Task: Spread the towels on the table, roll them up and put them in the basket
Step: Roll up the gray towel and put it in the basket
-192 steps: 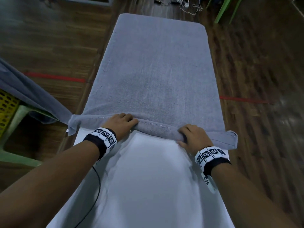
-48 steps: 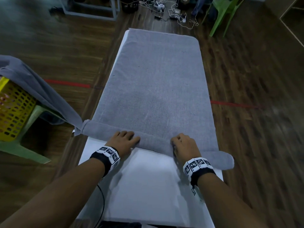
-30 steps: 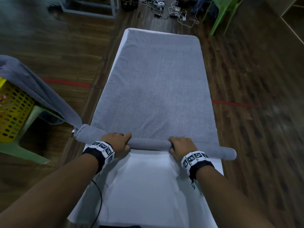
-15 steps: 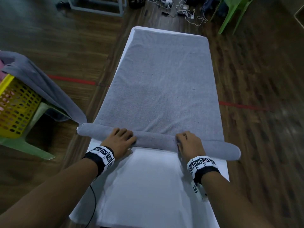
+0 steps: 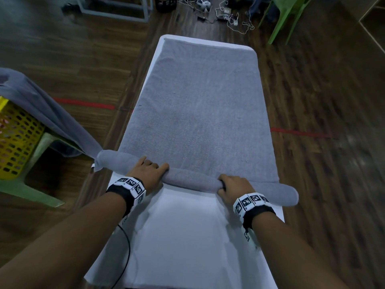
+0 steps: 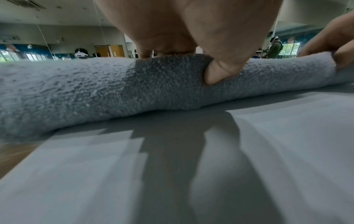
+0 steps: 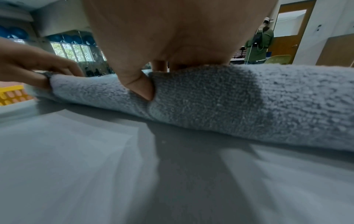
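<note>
Towel (image 5: 200, 113) lies on the table (image 5: 183, 236), near edge rolled. Left hand (image 5: 146, 174) and right hand (image 5: 233, 187) each grip the roll, fingers over, thumbs under.

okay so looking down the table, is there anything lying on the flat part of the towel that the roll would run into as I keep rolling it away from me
Nothing visible. The left hand and right hand grip the rolled part, and the flat part of the grey towel ahead lies bare up to the table's far end, with only faint creases.
</note>
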